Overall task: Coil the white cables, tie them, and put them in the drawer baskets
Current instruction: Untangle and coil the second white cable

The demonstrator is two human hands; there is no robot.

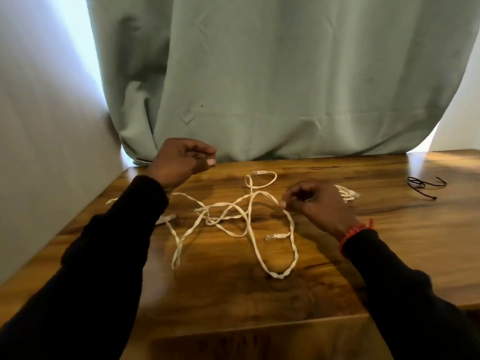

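We see a loose tangle of white cable (233, 219) sprawled across the middle of the wooden desk (389, 229), our right hand (319, 203) pinching one strand at its right side while our left hand (181, 159) hangs curled above the desk's far left, seemingly holding nothing.

Table (259, 302) looks like glossy, grainy varnished wood. Curtain (259, 74) filling the upper frame is matt green cloth. White cables (249, 224) seem flat, smooth plastic; sleeves (104, 255) are dark knit.
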